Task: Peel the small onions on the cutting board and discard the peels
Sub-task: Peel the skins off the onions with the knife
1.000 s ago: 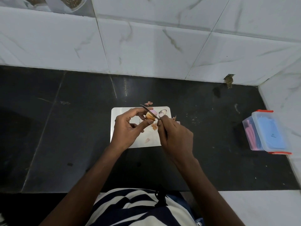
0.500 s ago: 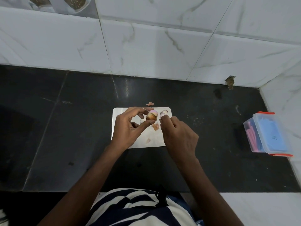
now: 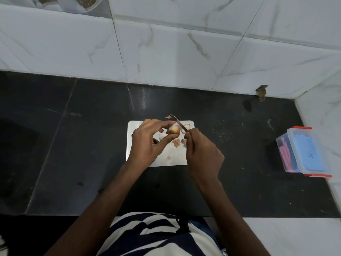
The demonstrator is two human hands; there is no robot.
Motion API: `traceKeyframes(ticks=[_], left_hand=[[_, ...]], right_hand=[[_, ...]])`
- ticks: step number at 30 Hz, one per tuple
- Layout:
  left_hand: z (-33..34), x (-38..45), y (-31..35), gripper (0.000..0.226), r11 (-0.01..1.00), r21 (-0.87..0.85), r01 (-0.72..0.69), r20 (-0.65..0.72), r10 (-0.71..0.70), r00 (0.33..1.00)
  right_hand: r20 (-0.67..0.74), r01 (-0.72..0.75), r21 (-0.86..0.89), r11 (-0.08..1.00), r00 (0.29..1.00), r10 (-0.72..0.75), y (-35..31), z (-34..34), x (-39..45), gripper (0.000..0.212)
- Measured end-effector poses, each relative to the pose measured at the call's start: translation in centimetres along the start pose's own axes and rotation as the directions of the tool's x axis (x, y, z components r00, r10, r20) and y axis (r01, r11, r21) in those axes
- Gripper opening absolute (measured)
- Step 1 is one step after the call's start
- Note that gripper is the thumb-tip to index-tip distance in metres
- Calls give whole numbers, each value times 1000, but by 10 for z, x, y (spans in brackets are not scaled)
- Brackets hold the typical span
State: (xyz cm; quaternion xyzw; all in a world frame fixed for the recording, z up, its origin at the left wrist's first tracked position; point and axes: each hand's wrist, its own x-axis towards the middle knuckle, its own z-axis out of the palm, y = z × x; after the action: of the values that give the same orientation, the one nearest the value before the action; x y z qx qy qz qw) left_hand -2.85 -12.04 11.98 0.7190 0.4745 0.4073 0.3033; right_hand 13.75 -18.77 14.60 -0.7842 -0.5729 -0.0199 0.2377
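A white cutting board (image 3: 176,159) lies on the black counter. Over its far half my left hand (image 3: 149,143) pinches a small brown-skinned onion (image 3: 174,129) between thumb and fingers. My right hand (image 3: 201,151) grips a small knife (image 3: 179,122), whose blade points up and left, just behind the onion. A peeled onion piece (image 3: 186,125) lies at the board's far right, partly hidden by the blade. Peel scraps (image 3: 177,142) lie on the board under the onion, and another pale scrap (image 3: 168,158) nearer me.
A clear plastic box with orange clips (image 3: 304,151) stands at the counter's right, against the tiled side wall. A marble-tiled wall runs along the back. One peel scrap (image 3: 168,117) lies on the counter just beyond the board.
The knife blade, hidden low behind the onion half a second ago, now sticks up and left above it. The left hand has kept its pinch on the onion.
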Motion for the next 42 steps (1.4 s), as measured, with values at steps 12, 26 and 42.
traceKeyframes(ticks=[12, 26, 42], left_hand=[[-2, -7, 4, 44, 990, 60, -129, 91, 123, 988], [-3, -8, 0, 38, 965, 134, -224, 162, 201, 966], [-4, -10, 2, 37, 968, 90, -233, 135, 220, 966]], right_hand=[[177, -42, 532, 846, 982, -63, 22, -16, 26, 26], [57, 178, 482, 858, 971, -234, 35, -10, 26, 18], [45, 61, 620, 782, 993, -113, 28, -4, 17, 15]])
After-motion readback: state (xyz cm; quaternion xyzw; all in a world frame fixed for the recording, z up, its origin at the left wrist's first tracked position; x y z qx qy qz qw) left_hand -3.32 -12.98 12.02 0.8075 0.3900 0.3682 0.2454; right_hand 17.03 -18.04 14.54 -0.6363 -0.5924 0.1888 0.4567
